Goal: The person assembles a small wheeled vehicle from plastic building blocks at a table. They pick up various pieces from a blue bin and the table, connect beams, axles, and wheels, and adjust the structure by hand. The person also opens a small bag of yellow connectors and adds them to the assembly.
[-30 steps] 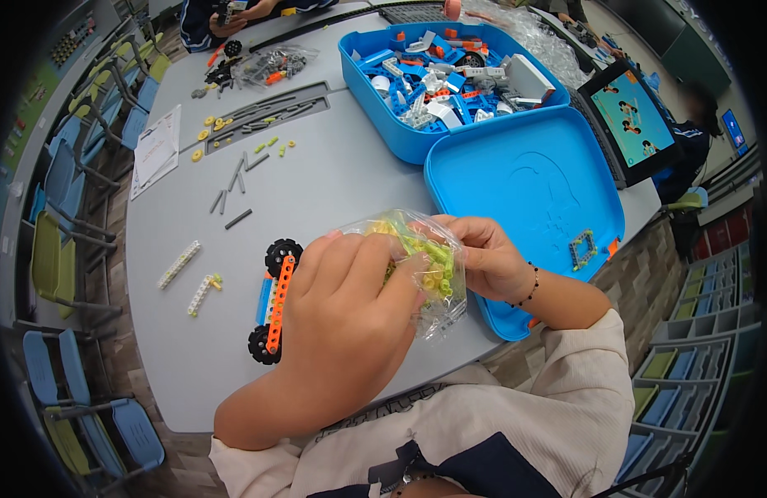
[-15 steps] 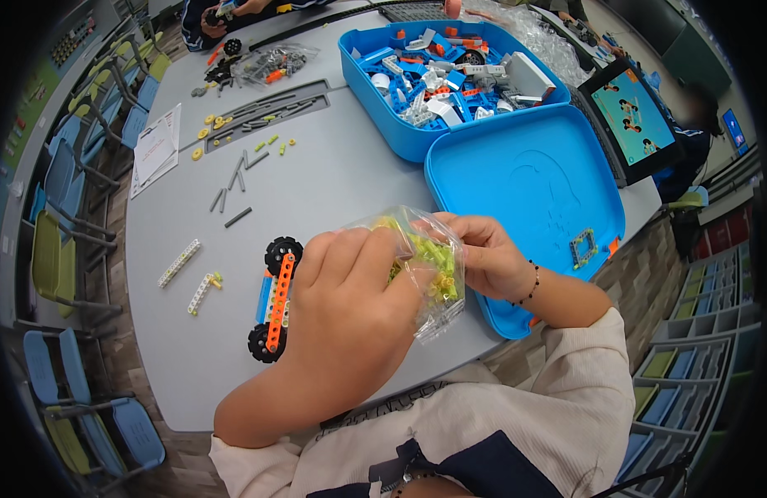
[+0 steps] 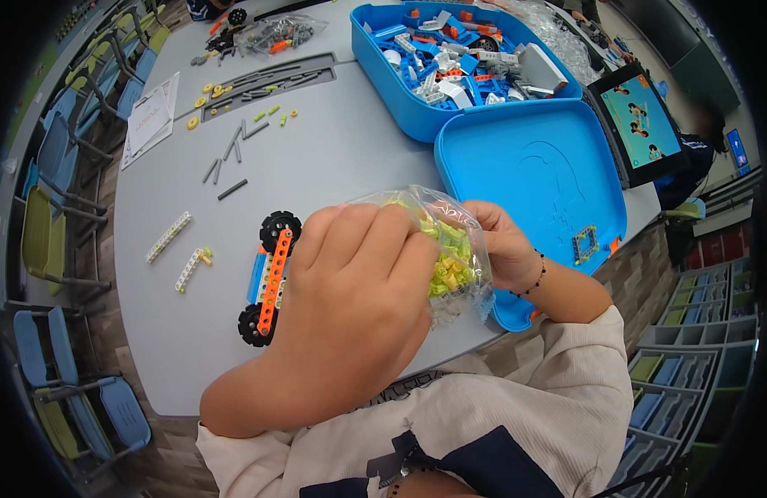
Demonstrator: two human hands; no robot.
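Above the table (image 3: 176, 349): one clear bag (image 3: 465, 254) of yellow-green pieces (image 3: 450, 274), between left hand (image 3: 354, 274) (curled, grip hidden) and right hand (image 3: 509, 249) (closed on bag's right edge).

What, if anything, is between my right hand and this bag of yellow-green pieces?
Nothing visible. Your right hand already grips the upper right side of the clear bag. Your left hand covers its left side from view, so I can't tell whether those fingertips are inside.

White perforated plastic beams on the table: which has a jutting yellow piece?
The beam nearer the black-wheeled orange model, yellow piece at one end. The beam farther left has none.
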